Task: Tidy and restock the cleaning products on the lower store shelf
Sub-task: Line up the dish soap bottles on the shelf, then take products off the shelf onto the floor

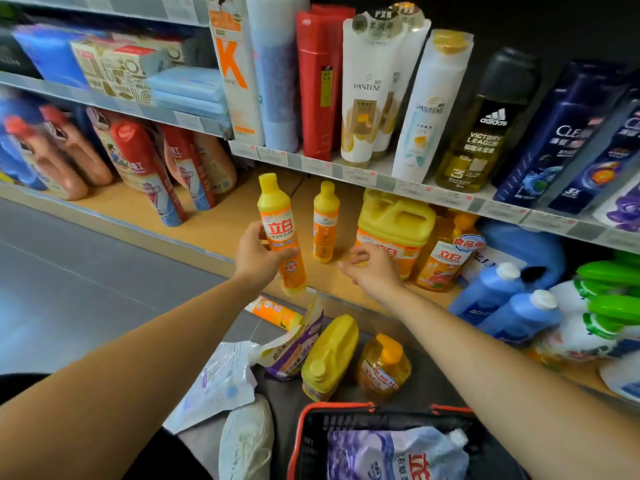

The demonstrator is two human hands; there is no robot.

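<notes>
My left hand (258, 256) grips a slim yellow-and-orange dish soap bottle (282, 230) upright, just above the front edge of the wooden lower shelf (214, 223). A second slim bottle of the same kind (325, 221) stands on the shelf behind it. My right hand (369, 266) hovers over the shelf with loosely curled fingers, holding nothing, in front of a big yellow jug (394, 226). Beside the jug stands an orange pump bottle (446, 254). On the floor lie another slim bottle (275, 312), a yellow jug (329, 358), an orange pump bottle (382, 370) and refill pouches (291, 351).
Blue bottles (498, 296) and green-capped white bottles (595, 320) crowd the shelf's right end. Red and orange detergent bottles (152, 168) stand at its left. Shampoo bottles (370, 88) fill the shelf above. A red basket (304, 427) with a purple pouch (394, 455) sits by my knees.
</notes>
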